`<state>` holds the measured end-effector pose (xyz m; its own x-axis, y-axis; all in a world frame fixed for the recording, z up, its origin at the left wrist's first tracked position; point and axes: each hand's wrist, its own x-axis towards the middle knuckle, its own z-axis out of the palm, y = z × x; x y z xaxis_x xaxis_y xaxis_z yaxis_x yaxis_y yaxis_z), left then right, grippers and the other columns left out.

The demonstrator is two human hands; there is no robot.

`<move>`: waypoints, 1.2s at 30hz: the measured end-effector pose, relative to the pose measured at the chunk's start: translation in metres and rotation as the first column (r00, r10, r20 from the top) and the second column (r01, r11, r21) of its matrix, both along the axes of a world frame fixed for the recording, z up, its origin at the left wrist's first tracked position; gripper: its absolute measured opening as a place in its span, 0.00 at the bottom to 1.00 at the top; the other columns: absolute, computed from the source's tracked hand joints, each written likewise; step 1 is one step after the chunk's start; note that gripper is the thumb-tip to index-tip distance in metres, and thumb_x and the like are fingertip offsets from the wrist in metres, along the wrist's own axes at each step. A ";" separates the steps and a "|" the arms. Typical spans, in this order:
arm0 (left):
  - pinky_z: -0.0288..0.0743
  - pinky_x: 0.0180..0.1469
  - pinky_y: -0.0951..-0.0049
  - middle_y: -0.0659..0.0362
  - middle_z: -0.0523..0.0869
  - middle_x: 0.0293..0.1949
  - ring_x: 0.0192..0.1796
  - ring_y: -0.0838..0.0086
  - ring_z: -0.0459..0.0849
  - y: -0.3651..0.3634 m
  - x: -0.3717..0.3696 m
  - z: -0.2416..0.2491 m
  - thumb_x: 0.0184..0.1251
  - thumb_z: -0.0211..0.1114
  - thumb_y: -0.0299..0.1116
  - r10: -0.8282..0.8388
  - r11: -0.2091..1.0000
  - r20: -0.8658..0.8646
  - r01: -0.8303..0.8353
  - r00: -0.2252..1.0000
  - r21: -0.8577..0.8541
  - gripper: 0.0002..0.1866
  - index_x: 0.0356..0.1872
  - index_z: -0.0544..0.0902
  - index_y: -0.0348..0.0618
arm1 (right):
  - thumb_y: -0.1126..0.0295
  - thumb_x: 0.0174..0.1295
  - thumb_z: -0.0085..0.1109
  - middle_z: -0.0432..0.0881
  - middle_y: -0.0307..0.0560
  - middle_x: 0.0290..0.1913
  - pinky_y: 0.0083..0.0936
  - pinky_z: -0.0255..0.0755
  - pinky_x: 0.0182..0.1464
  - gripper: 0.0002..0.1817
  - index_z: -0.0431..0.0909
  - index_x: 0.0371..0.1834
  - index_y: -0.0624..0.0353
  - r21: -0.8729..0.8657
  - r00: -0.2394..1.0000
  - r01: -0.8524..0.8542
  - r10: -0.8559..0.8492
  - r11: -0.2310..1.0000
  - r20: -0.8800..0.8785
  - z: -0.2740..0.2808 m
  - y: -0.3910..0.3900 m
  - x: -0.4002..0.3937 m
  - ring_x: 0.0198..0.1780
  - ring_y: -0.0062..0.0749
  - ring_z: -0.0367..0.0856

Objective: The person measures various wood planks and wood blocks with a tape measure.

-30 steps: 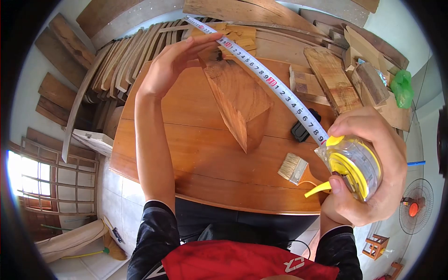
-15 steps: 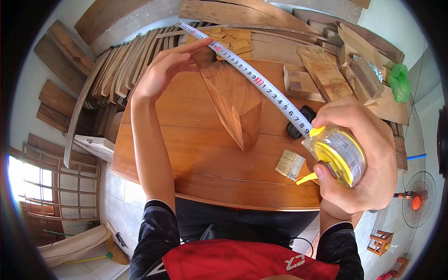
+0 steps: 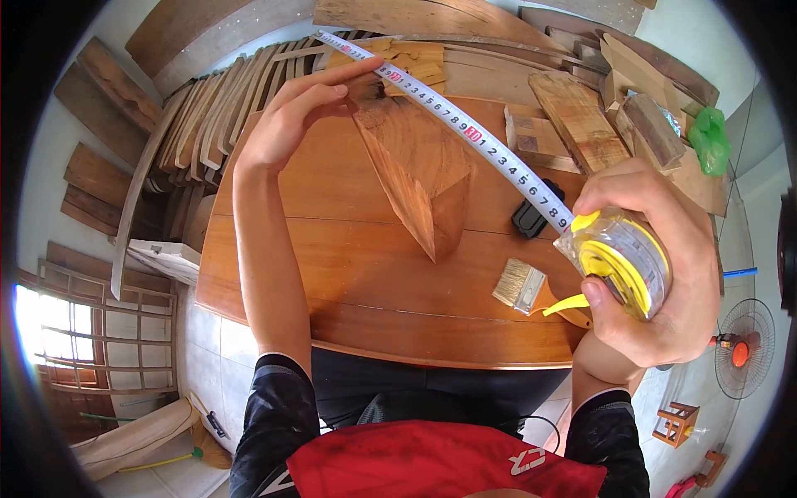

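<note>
My right hand (image 3: 668, 274) is wrapped around a clear-cased tape measure (image 3: 624, 264) with yellow parts and a yellow strap. Its white blade (image 3: 448, 114) is pulled out, running diagonally up and left over a wooden block (image 3: 411, 153). The block has an angled, pointed near end and stands on the brown table. My left hand (image 3: 290, 120) is at the block's far end, fingers stretched out, with a fingertip touching the blade's edge. What its thumb side touches is partly hidden. Below the tape measure lies a paintbrush (image 3: 523, 286) with pale bristles.
A black object (image 3: 531, 217) lies under the blade on the table (image 3: 332, 274). Wood blocks (image 3: 540, 137) and a plank (image 3: 579, 120) are at the back right, near a green plastic bag (image 3: 709, 141). Many curved wooden slats (image 3: 224, 112) stand behind on the left.
My right hand has moved slightly right and up with the tape measure, and the blade shifted with it. My left hand stays at the block's far end, nearly unmoved.
</note>
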<state>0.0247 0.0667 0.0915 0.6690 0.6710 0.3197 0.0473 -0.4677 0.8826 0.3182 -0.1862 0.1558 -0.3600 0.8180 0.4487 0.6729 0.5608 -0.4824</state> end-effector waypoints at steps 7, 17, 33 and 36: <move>0.74 0.66 0.67 0.55 0.84 0.67 0.51 0.75 0.80 0.005 -0.005 -0.003 0.72 0.52 0.35 -0.031 0.999 -0.012 0.030 0.999 -0.024 0.28 0.72 0.78 0.37 | 0.73 0.37 0.65 0.80 0.58 0.45 0.29 0.74 0.48 0.30 0.77 0.51 0.69 0.016 0.999 -0.045 0.044 0.999 0.023 -0.001 0.002 0.001 0.43 0.40 0.82; 0.64 0.71 0.71 0.54 0.78 0.73 0.74 0.71 0.73 0.002 -0.006 0.001 0.70 0.52 0.38 0.010 1.000 -0.065 -0.011 0.998 -0.026 0.32 0.74 0.76 0.36 | 0.72 0.36 0.66 0.80 0.58 0.44 0.29 0.74 0.46 0.31 0.77 0.50 0.70 0.043 0.998 -0.064 0.063 0.997 0.021 -0.004 0.002 -0.002 0.42 0.40 0.81; 0.76 0.66 0.67 0.58 0.85 0.65 0.51 0.75 0.80 -0.003 -0.007 0.003 0.74 0.52 0.33 0.023 0.999 -0.044 -0.022 0.999 0.029 0.27 0.72 0.79 0.39 | 0.72 0.37 0.69 0.80 0.58 0.44 0.30 0.75 0.46 0.30 0.77 0.50 0.69 0.027 0.996 -0.074 0.073 0.997 0.047 -0.003 0.000 -0.006 0.42 0.42 0.83; 0.76 0.66 0.66 0.58 0.85 0.65 0.50 0.75 0.80 0.000 -0.008 0.002 0.74 0.52 0.33 0.011 1.000 -0.044 -0.010 0.999 0.028 0.27 0.72 0.78 0.38 | 0.73 0.36 0.69 0.81 0.58 0.44 0.30 0.75 0.46 0.30 0.77 0.50 0.69 0.021 0.997 -0.063 0.062 0.998 0.040 -0.002 -0.001 -0.008 0.41 0.42 0.83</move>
